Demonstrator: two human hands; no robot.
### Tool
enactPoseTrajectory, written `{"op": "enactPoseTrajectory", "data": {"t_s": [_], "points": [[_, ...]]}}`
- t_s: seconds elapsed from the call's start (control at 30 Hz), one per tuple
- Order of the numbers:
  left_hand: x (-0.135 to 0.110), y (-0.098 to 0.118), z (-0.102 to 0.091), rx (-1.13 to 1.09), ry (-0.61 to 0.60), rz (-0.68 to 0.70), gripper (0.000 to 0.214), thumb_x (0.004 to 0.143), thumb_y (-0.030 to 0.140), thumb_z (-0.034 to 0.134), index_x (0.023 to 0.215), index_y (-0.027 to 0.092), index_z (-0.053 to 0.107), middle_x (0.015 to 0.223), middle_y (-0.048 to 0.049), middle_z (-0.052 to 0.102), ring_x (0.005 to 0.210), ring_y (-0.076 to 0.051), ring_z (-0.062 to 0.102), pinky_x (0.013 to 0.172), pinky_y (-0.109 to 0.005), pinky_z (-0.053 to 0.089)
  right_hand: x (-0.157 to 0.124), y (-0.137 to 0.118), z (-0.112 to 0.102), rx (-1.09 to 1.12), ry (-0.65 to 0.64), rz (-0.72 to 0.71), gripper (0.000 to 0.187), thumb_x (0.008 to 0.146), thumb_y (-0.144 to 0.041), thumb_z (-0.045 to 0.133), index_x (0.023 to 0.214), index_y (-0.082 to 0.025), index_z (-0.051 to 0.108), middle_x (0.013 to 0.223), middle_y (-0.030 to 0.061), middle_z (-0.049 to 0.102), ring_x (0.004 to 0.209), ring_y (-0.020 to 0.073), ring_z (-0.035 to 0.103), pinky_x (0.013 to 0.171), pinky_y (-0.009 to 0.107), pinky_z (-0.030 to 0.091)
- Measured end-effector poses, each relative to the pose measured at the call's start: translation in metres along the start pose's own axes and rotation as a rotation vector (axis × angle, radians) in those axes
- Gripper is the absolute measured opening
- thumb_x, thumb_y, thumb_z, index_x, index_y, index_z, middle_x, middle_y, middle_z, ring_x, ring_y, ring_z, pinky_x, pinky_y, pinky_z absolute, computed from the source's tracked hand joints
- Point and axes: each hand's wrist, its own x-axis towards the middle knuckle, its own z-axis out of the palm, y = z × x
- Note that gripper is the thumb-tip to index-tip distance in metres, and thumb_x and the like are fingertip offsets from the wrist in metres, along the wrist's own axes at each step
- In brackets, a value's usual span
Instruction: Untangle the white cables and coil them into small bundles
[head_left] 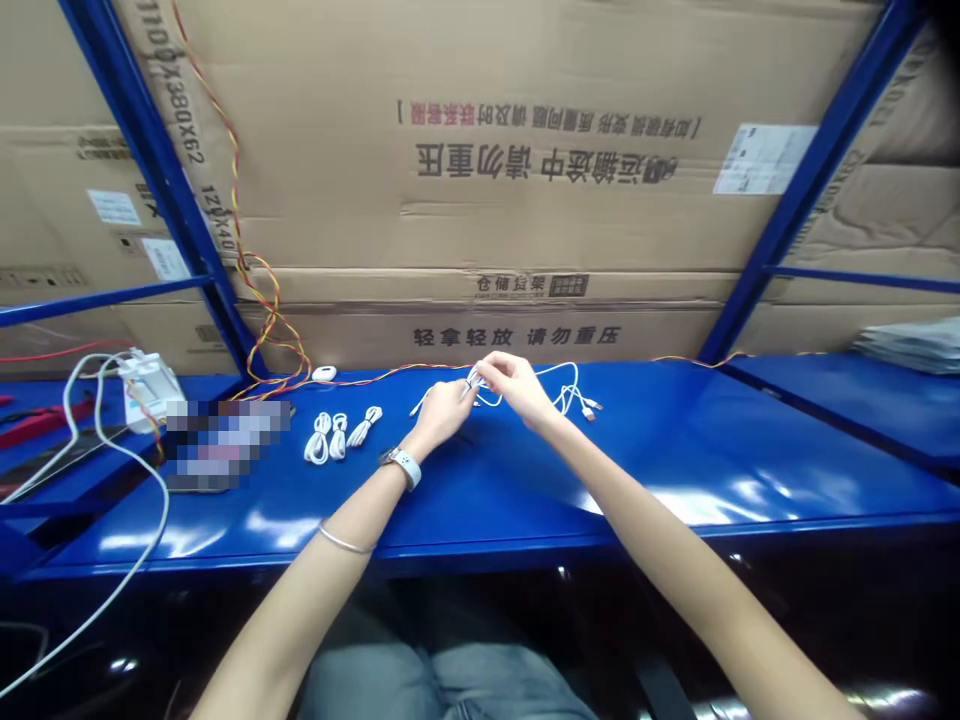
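The left hand (439,415) and right hand (514,390) are close together, fingers pinching a tangled white cable (559,385) above the blue steel shelf (480,500). Further left lie three bundled white cables (337,435), then a pixelated blur (225,445) and a white plastic box (150,390) beside a looping white cord (161,500). A red-and-yellow twisted wire (274,320) runs along the far edge, before stacked cardboard cartons (525,200).
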Motion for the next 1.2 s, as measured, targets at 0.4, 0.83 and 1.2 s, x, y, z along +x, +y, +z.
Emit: {"op": "enactPoseTrajectory", "data": {"t_s": [0.4,0.83,1.2], "points": [[-0.001,-0.004,0.0,-0.182,-0.15,0.225,0.037,0.094,0.035,0.039,0.094,0.016,0.071,0.079,-0.0047,0.069,0.07,-0.017,0.06,0.065,-0.025,0.037,0.003,0.025,-0.012,-0.177,-0.191,0.053,0.02,0.077,-0.034,0.059,0.083,-0.015,0.061,0.063,-0.0015,0.059,0.058,0.0115,0.054,0.058,0.023,0.041],[-0.007,0.007,-0.014,0.263,-0.053,0.234,0.039,0.097,0.043,0.039,0.107,0.015,0.063,0.094,-0.0128,0.071,0.086,-0.023,0.067,0.069,-0.026,0.043,0.007,0.023,-0.013,-0.358,-0.139,-0.048,0.014,0.08,-0.033,0.052,0.081,-0.019,0.051,0.071,-0.0021,0.059,0.067,0.0125,0.053,0.065,0.024,0.038],[-0.007,0.006,-0.001,0.5,-0.088,0.302,0.037,0.097,0.034,0.039,0.112,0.009,0.062,0.092,-0.019,0.069,0.083,-0.028,0.069,0.069,-0.032,0.047,0.002,0.03,-0.007,-0.027,-0.136,0.373,0.011,0.07,-0.028,0.056,0.069,-0.02,0.048,0.05,-0.0075,0.04,0.042,0.0064,0.028,0.042,0.021,0.018]]}}
